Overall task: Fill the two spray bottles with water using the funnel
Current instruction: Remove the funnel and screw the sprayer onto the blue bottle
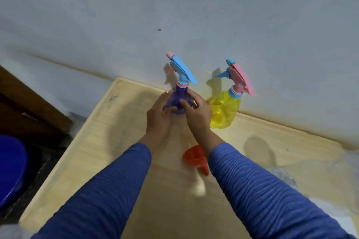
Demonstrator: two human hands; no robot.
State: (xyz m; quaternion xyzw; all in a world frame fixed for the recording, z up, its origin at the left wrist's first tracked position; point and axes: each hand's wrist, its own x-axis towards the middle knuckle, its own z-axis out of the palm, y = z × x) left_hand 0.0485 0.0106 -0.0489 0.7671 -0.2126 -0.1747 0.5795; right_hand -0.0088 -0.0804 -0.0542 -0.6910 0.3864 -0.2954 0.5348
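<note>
Both hands are on the purple bottle (177, 101), which stands upright near the far edge of the table (108, 132), close to the wall (174, 6). The left hand (158, 116) cups the bottle's left side with its fingers curled around the body. The right hand (198, 112) closes on the right side, thumb across the front. This two-sided hold steadies the body, probably so the blue and pink spray head (181, 70) can be unscrewed; it is on, so no filling is possible yet.

The yellow bottle (224, 110) stands just beside it, to the right, also by the far edge, with its spray head fitted. The orange funnel (195, 156) lies on its side nearer the middle of the table, under the right forearm, within easy reach. Whether either bottle holds water cannot be told.
</note>
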